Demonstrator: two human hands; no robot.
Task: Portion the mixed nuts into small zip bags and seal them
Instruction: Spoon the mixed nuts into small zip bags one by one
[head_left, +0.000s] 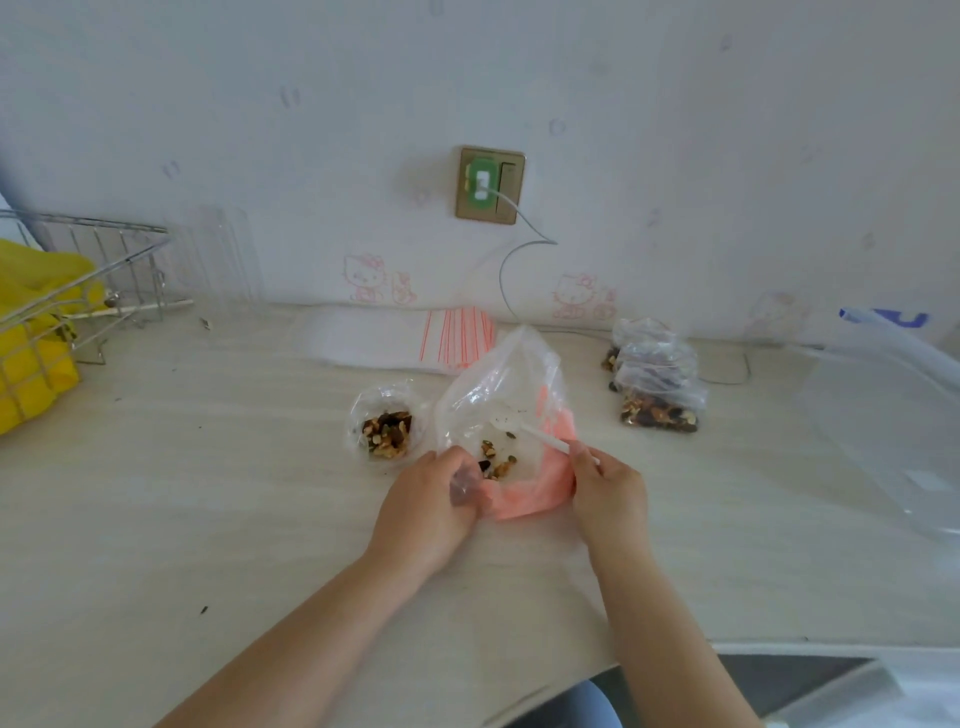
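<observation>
Plastic bag (498, 395) gripped by left hand (426, 499), right hand (608, 488) holding spoon (540, 436)

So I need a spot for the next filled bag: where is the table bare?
Bare table lies between the wire rack and the open small bag, and nearer, left of the left hand. It is crowded between the big bag and the filled bags.
</observation>
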